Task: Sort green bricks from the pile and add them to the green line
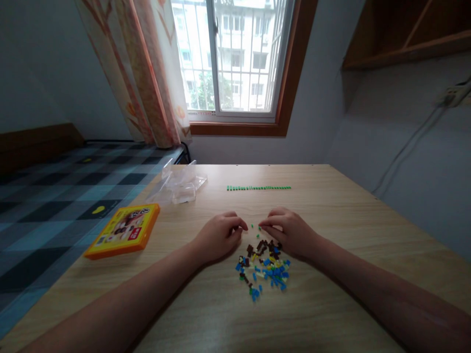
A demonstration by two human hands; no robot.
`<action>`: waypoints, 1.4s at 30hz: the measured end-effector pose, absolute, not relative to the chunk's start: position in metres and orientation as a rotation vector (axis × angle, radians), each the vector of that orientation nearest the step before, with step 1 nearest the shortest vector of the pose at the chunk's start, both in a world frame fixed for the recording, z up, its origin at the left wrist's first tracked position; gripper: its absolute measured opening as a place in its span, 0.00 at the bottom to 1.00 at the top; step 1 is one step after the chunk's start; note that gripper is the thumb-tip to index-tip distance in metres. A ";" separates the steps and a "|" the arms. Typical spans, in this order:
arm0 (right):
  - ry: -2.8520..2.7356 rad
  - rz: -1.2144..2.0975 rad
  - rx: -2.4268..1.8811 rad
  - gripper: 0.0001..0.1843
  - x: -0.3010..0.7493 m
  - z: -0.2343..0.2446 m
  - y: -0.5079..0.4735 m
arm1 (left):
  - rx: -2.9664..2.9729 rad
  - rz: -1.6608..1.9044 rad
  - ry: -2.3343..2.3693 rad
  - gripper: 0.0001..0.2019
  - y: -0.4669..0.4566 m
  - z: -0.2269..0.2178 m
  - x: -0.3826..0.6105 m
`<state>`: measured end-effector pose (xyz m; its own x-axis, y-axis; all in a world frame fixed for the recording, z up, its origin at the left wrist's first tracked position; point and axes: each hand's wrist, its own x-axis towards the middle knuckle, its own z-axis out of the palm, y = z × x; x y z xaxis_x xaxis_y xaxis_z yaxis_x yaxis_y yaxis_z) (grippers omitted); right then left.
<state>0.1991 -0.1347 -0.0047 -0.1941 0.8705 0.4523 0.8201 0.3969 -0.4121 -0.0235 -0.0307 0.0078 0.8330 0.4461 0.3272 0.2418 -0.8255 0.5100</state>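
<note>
My left hand (pixel 222 236) rests on the table, fingers curved, with a gap between thumb and index finger and nothing visible in it. Opposite it, my right hand (pixel 290 231) has thumb and fingertips close together at a tiny green brick (pixel 259 228), which appears pinched at their tips. Between the hands lie another small green brick (pixel 252 226) and a third green piece (pixel 258 236). Just nearer to me is a loose pile of tiny bricks: blue bricks (pixel 277 274), brown bricks (pixel 262 246), and some yellow, white and green ones.
A straight row of green bricks (pixel 258 188) runs across the far part of the wooden table (pixel 206 314). Clear plastic packaging (pixel 184 184) stands at the back left. A yellow-orange box (pixel 123 230) lies at the left edge, beside a bed with a checked cover (pixel 47 211).
</note>
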 end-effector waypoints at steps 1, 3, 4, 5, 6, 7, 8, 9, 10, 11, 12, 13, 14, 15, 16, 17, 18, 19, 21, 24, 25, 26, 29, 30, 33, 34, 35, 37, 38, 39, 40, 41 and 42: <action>-1.966 0.084 -1.444 0.10 0.202 -0.003 -0.135 | 2.598 0.589 0.489 0.13 -0.032 0.008 -0.024; -1.856 0.067 -1.462 0.10 0.209 -0.001 -0.137 | 2.691 0.535 0.431 0.15 -0.033 0.007 -0.026; -1.815 0.066 -1.471 0.10 0.212 -0.001 -0.137 | 2.737 0.505 0.399 0.17 -0.033 0.007 -0.026; -1.783 0.070 -1.478 0.10 0.215 -0.001 -0.137 | 2.780 0.473 0.369 0.18 -0.034 0.007 -0.026; -1.758 0.076 -1.482 0.10 0.217 -0.002 -0.137 | 2.816 0.439 0.344 0.19 -0.034 0.008 -0.026; -1.741 0.082 -1.481 0.10 0.218 -0.003 -0.137 | 2.844 0.410 0.324 0.19 -0.035 0.009 -0.025; -1.734 0.088 -1.476 0.10 0.219 -0.005 -0.136 | 2.864 0.386 0.311 0.19 -0.035 0.010 -0.025; -1.735 0.093 -1.471 0.10 0.219 -0.006 -0.136 | 2.877 0.364 0.304 0.19 -0.036 0.012 -0.024; -1.741 0.094 -1.467 0.10 0.218 -0.007 -0.136 | 2.886 0.346 0.300 0.19 -0.037 0.013 -0.024; -1.751 0.092 -1.465 0.10 0.217 -0.007 -0.136 | 2.891 0.331 0.299 0.19 -0.038 0.015 -0.024; -1.764 0.085 -1.463 0.10 0.217 -0.007 -0.136 | 2.894 0.321 0.302 0.19 -0.038 0.016 -0.024; -1.781 0.076 -1.461 0.10 0.217 -0.007 -0.137 | 2.896 0.317 0.311 0.18 -0.038 0.017 -0.025; -1.804 0.070 -1.454 0.10 0.217 -0.005 -0.139 | 2.898 0.321 0.325 0.18 -0.038 0.018 -0.025; -1.841 0.068 -1.437 0.10 0.218 -0.003 -0.140 | 2.904 0.329 0.347 0.18 -0.038 0.018 -0.026; -1.897 0.064 -1.410 0.10 0.219 0.000 -0.142 | 2.912 0.338 0.381 0.18 -0.037 0.018 -0.027; -1.972 0.060 -1.377 0.10 0.221 0.003 -0.145 | 2.922 0.346 0.433 0.17 -0.036 0.018 -0.028; -2.059 0.056 -1.341 0.10 0.223 0.007 -0.148 | 2.931 0.357 0.503 0.17 -0.035 0.018 -0.029; -2.149 0.059 -1.304 0.10 0.224 0.012 -0.151 | 2.936 0.368 0.585 0.17 -0.035 0.017 -0.029; -2.303 0.102 -1.251 0.10 0.224 0.021 -0.158 | 2.932 0.378 0.755 0.16 -0.034 0.016 -0.028; -2.422 0.268 -1.200 0.09 0.218 0.031 -0.168 | 2.918 0.375 0.889 0.16 -0.035 0.015 -0.026; -2.445 0.318 -1.180 0.09 0.214 0.033 -0.170 | 2.914 0.378 0.895 0.16 -0.036 0.014 -0.026; -2.465 0.355 -1.159 0.08 0.211 0.034 -0.173 | 2.909 0.389 0.888 0.16 -0.036 0.013 -0.025; -2.517 0.403 -1.111 0.09 0.203 0.035 -0.176 | 2.876 0.444 0.870 0.17 -0.037 0.012 -0.025; -2.527 0.406 -1.112 0.10 0.202 0.034 -0.177 | 2.859 0.464 0.875 0.18 -0.037 0.011 -0.025; -2.521 0.408 -1.138 0.12 0.202 0.030 -0.175 | 2.813 0.520 0.892 0.19 -0.034 0.010 -0.026; -2.511 0.413 -1.147 0.13 0.203 0.029 -0.174 | 2.804 0.535 0.895 0.19 -0.033 0.010 -0.026; -2.498 0.422 -1.153 0.14 0.204 0.028 -0.173 | 2.799 0.547 0.897 0.19 -0.032 0.009 -0.026; -2.464 0.443 -1.171 0.14 0.205 0.025 -0.171 | 2.793 0.566 0.903 0.19 -0.031 0.009 -0.027; -2.446 0.450 -1.180 0.14 0.206 0.024 -0.171 | 2.790 0.572 0.903 0.19 -0.031 0.009 -0.027; -2.428 0.454 -1.182 0.14 0.206 0.024 -0.170 | 2.788 0.578 0.900 0.19 -0.030 0.009 -0.027; -2.413 0.456 -1.178 0.13 0.206 0.023 -0.170 | 2.787 0.584 0.897 0.19 -0.030 0.010 -0.027; -2.403 0.459 -1.167 0.13 0.206 0.023 -0.170 | 2.786 0.588 0.894 0.19 -0.030 0.010 -0.027; -2.398 0.462 -1.153 0.12 0.206 0.023 -0.170 | 2.787 0.589 0.893 0.19 -0.030 0.010 -0.027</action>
<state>0.2055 -0.1704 0.0227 -0.5573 0.7950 0.2395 0.6490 0.5970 -0.4716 -0.0273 -0.0303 0.0098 0.7447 0.5859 0.3197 0.5243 -0.8099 0.2631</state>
